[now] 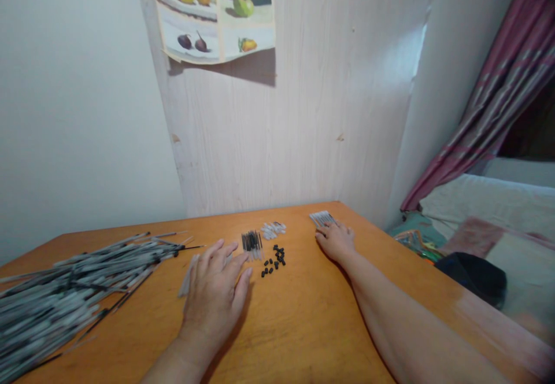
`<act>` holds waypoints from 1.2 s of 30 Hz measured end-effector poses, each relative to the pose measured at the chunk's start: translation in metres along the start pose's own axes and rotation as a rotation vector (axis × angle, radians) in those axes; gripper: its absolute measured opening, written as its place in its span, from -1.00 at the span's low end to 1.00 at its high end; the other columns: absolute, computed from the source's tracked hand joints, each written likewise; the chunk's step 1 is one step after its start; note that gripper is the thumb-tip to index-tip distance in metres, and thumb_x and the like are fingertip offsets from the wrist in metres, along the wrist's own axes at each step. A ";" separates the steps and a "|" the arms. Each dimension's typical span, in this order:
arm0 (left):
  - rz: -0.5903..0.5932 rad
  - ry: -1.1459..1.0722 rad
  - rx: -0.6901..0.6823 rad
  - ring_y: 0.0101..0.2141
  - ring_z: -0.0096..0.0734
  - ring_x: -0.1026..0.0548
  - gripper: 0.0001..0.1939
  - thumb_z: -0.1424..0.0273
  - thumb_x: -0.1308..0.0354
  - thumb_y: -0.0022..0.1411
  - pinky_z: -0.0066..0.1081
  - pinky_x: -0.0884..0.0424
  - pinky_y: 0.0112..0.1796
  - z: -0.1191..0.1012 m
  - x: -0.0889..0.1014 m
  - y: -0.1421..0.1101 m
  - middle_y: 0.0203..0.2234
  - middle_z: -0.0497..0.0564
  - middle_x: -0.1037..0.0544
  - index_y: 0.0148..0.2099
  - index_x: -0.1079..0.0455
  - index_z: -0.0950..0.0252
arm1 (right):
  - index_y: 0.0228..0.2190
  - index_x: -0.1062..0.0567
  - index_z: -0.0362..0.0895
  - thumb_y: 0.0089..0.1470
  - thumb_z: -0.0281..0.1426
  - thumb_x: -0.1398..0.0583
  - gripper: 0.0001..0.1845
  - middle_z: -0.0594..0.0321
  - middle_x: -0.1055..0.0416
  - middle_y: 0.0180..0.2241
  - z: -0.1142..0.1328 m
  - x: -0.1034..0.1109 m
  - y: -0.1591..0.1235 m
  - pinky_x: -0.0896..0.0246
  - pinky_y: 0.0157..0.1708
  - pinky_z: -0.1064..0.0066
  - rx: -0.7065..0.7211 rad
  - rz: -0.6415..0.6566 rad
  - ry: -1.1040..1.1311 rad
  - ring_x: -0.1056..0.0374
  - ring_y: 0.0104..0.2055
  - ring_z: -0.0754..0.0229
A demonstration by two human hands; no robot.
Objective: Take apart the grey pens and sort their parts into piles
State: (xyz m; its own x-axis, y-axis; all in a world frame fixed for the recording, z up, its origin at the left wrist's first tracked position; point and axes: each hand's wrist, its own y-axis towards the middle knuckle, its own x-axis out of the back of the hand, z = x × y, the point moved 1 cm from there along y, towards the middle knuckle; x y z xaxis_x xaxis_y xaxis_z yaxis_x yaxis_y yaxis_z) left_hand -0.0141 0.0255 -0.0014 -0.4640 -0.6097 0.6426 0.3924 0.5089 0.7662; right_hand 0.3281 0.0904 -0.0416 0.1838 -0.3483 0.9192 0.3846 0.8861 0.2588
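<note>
My left hand lies flat on the orange table, fingers spread, partly over a clear pen barrel. Just beyond its fingertips are a small bundle of black ink refills, a scatter of little black caps and a few clear tips. My right hand rests farther back on the right, fingers curled down at a small stack of clear barrels; whether it grips them I cannot see. A big heap of grey pen parts covers the table's left.
A wood-grain wall panel with a fruit poster rises behind the table. To the right are a bed with a light sheet, a dark object and a striped curtain.
</note>
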 end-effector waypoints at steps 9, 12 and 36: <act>0.020 -0.023 -0.007 0.13 0.05 -0.28 -0.75 0.33 -0.12 0.25 0.07 -0.30 0.06 -0.004 -0.005 0.000 0.02 0.13 -0.48 -0.05 -0.50 0.19 | 0.06 -0.49 0.11 0.25 -0.04 0.03 -0.49 0.21 -0.10 0.32 -0.003 -0.008 0.004 0.43 0.20 -0.37 0.024 0.122 -0.063 0.27 0.40 -0.21; 0.014 -0.026 -0.008 0.14 0.03 -0.28 -0.74 0.34 -0.12 0.25 0.07 -0.29 0.07 -0.003 -0.004 -0.001 0.03 0.13 -0.47 -0.03 -0.49 0.19 | 0.10 -0.47 0.04 0.23 0.01 0.03 -0.42 0.17 -0.08 0.33 -0.004 -0.009 0.005 0.42 0.20 -0.37 0.026 0.140 -0.068 0.29 0.40 -0.24; 0.042 0.002 0.024 0.14 0.04 -0.27 -0.75 0.31 -0.11 0.26 0.09 -0.27 0.09 0.007 -0.004 -0.001 0.03 0.13 -0.47 -0.04 -0.49 0.19 | 0.08 -0.49 -0.13 0.26 -0.32 0.13 -0.45 0.03 -0.48 0.04 -0.040 -0.007 0.022 -0.23 -0.04 0.36 -0.307 -0.173 0.297 -0.37 0.06 0.03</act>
State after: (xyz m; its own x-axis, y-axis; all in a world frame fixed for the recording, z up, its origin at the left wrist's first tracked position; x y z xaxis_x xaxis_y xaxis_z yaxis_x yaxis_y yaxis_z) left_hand -0.0185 0.0313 -0.0046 -0.4456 -0.5886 0.6746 0.3921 0.5491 0.7381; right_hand 0.3718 0.1003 -0.0540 0.3273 -0.5951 0.7340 0.6746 0.6911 0.2596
